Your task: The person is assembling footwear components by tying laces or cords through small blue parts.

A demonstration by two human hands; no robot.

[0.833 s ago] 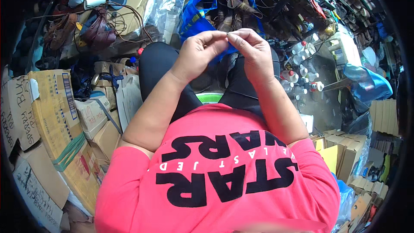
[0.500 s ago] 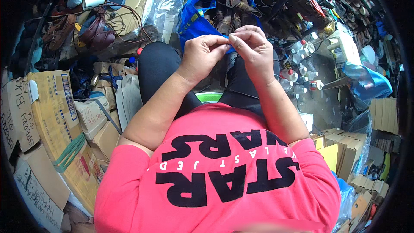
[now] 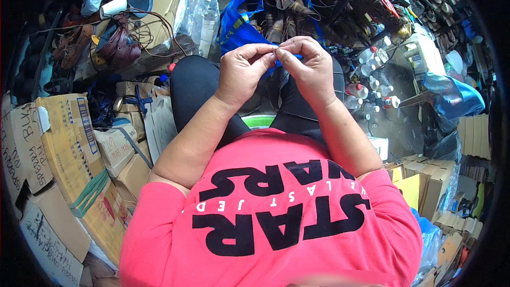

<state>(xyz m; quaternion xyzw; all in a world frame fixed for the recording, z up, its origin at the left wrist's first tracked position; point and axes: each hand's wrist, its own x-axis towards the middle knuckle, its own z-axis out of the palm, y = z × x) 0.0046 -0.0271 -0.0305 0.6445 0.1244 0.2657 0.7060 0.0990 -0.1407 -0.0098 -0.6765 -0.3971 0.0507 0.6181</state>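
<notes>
Head view: drew left hand (image 3: 239,73) and right hand (image 3: 312,70) slightly nearer shirt (image 3: 255,149); kept fingers (image 3: 260,49) pinched, touching; couldn't tell on what.

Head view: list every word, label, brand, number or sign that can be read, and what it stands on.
Wording isn't copied here, only where it stands.
Pink shirt: black lettering, white line between, upside down.
Yellow-brown box: dark print, barcode.
Cardboard at far left: dark handwriting.
White box: reddish handwriting.
Bottles: any label text too small to read.

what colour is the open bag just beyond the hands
The bag is blue with some yellow patches; the head view shows it best.
</notes>
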